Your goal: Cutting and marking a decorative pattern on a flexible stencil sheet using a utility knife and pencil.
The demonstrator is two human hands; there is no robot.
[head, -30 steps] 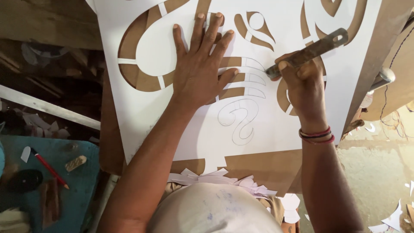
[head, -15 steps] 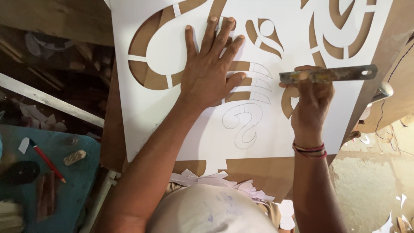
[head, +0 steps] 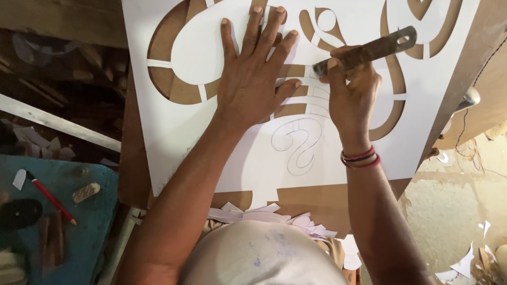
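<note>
A large white paper sheet (head: 174, 132) with curved cut-out shapes lies on a brown board (head: 317, 198). My left hand (head: 253, 79) presses flat on the sheet, fingers spread. My right hand (head: 351, 92) grips a flat metal blade (head: 369, 50), its tip down on the paper just right of my left fingers. A pencilled curl (head: 296, 142) is drawn on the sheet below both hands. Red and black bangles (head: 360, 157) circle my right wrist.
White paper offcuts (head: 264, 215) lie piled at the board's near edge. To the left a blue cloth (head: 74, 227) carries a red pencil (head: 50, 198), a small eraser-like block (head: 85, 192) and a dark object (head: 20, 212). Scraps (head: 465, 264) litter the floor at right.
The blade has tilted from level to slanted, and my right hand has moved left, closer to my left hand's fingers. My left hand stays pressed on the sheet.
</note>
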